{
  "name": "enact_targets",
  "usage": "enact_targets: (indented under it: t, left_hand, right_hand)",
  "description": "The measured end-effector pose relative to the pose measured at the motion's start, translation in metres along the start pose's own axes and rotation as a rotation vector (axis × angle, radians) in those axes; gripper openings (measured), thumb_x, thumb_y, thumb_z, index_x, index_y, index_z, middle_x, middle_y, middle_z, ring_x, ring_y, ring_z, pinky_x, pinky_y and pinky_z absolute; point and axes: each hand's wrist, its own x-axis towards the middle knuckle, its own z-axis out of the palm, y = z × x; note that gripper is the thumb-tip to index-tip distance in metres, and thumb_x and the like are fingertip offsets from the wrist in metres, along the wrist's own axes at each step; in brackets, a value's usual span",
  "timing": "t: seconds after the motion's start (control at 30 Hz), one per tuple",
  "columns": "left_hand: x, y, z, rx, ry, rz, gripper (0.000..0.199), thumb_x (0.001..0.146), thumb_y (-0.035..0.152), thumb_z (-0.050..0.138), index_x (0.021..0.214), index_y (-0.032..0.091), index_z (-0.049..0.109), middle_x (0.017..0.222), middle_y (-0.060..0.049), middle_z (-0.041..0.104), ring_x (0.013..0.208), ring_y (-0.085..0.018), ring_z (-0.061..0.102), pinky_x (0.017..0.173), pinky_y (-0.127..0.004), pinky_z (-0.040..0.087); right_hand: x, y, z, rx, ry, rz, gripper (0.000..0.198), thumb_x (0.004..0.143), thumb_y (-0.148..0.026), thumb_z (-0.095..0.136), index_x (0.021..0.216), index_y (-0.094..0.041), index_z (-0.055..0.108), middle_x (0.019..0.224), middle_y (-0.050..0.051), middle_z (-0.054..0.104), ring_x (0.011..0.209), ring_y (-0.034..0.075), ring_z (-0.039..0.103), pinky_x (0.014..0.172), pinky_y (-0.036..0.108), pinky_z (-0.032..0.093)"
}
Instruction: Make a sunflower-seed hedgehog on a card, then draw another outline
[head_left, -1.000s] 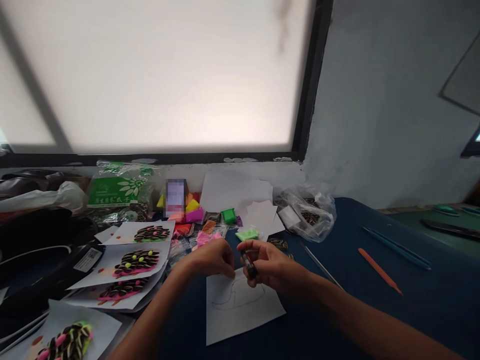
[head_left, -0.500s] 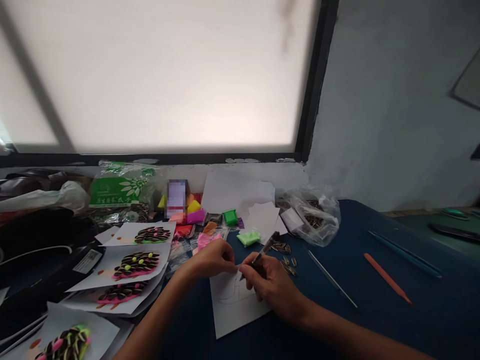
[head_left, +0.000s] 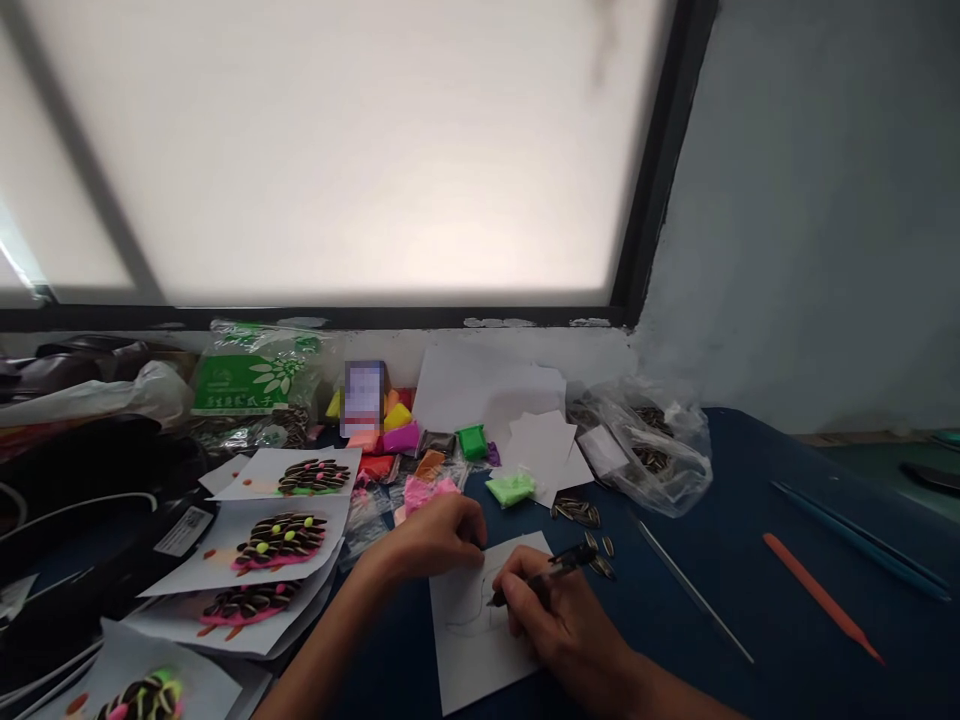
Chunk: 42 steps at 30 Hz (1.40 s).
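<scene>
A black pen [head_left: 566,562] sits in my right hand [head_left: 559,620], whose fingers are closed round it. Its tip rests at the white sheet of paper [head_left: 480,675], which bears thin curved lines. At the sheet's upper left, my left hand [head_left: 442,535] holds the paper down with bent, closed fingers; its fingertips are partly hidden. Just beyond the left hand are a pink clay packet [head_left: 424,492] and a light green packet [head_left: 512,488]. Striped sunflower seeds [head_left: 576,512] lie beyond my right hand.
Cards with seed-covered hedgehog shapes [head_left: 281,540] are stacked at left. A clear bag of seeds [head_left: 664,470] and blank papers [head_left: 487,385] lie at the back. To the right are a thin metal rod [head_left: 694,590], an orange tool [head_left: 821,597] and blue tweezers [head_left: 862,540].
My right hand has shifted down the paper and the pen now leans lower, to the right. My left hand stays at the sheet's upper edge. The whole view has turned slightly left.
</scene>
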Motion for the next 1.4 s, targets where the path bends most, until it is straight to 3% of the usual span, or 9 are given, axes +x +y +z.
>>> enact_targets:
  t: [0.17,0.37,0.5,0.7,0.9,1.17,1.4]
  left_hand:
    - [-0.002,0.002,0.002,0.036,0.018,0.024,0.013,0.062,0.015,0.058,0.072,0.019,0.066,0.065,0.002,0.060,0.061,-0.015,0.054,0.049,-0.022,0.033]
    - [-0.008,0.006,0.015,0.149,0.126,0.044,0.011,0.066,0.011,0.054,0.069,0.020,0.061,0.066,0.001,0.058,0.064,-0.016,0.052,0.052,-0.024,0.027]
    - [-0.011,0.000,0.028,0.251,0.267,0.151,0.009,0.075,0.013,0.052,0.072,0.020,0.056,0.071,0.001,0.059,0.066,-0.015,0.052,0.058,-0.026,0.027]
    - [-0.012,-0.018,0.041,0.217,0.401,0.280,0.013,0.085,0.016,0.049,0.074,0.020,0.054,0.074,0.001,0.058,0.066,-0.013,0.053,0.059,-0.025,0.029]
    - [-0.011,-0.023,0.041,0.156,0.403,0.288,0.012,0.082,0.013,0.053,0.074,0.020,0.056,0.070,0.003,0.058,0.063,-0.012,0.053,0.057,-0.023,0.031]
    - [-0.011,-0.020,0.039,0.151,0.395,0.261,0.011,0.081,0.013,0.055,0.073,0.020,0.058,0.070,0.003,0.059,0.064,-0.012,0.053,0.058,-0.023,0.031]
    - [-0.012,-0.019,0.039,0.156,0.396,0.254,0.009,0.082,0.014,0.054,0.076,0.020,0.058,0.074,0.002,0.061,0.067,-0.013,0.055,0.060,-0.023,0.032]
  right_hand:
    - [0.001,0.003,0.000,0.046,-0.023,0.045,0.025,0.089,-0.041,0.045,0.072,-0.021,0.046,0.056,-0.004,0.047,0.047,0.011,0.044,0.046,0.022,0.037]
    - [0.002,0.002,-0.001,0.054,-0.029,0.032,0.025,0.090,-0.040,0.042,0.074,-0.020,0.048,0.058,-0.003,0.046,0.049,0.012,0.045,0.047,0.023,0.038]
    - [0.002,0.003,-0.001,0.001,-0.021,-0.009,0.029,0.092,-0.037,0.038,0.071,-0.020,0.047,0.060,-0.003,0.044,0.050,0.011,0.046,0.050,0.023,0.039]
    - [-0.001,0.005,-0.001,-0.018,-0.023,0.004,0.022,0.091,-0.038,0.041,0.080,-0.020,0.047,0.061,-0.003,0.046,0.050,0.011,0.047,0.048,0.022,0.039]
    - [0.004,0.001,-0.005,-0.035,-0.007,0.019,0.023,0.092,-0.038,0.038,0.078,-0.021,0.043,0.060,-0.005,0.043,0.046,0.010,0.044,0.046,0.022,0.038]
    - [0.005,-0.001,-0.006,-0.224,-0.006,-0.115,0.021,0.092,-0.028,0.036,0.072,-0.022,0.040,0.055,-0.006,0.037,0.048,0.011,0.039,0.048,0.024,0.031]
    - [0.001,0.008,0.001,-0.336,-0.009,-0.200,0.020,0.091,-0.025,0.036,0.072,-0.021,0.040,0.059,-0.005,0.041,0.053,0.011,0.042,0.051,0.024,0.030]
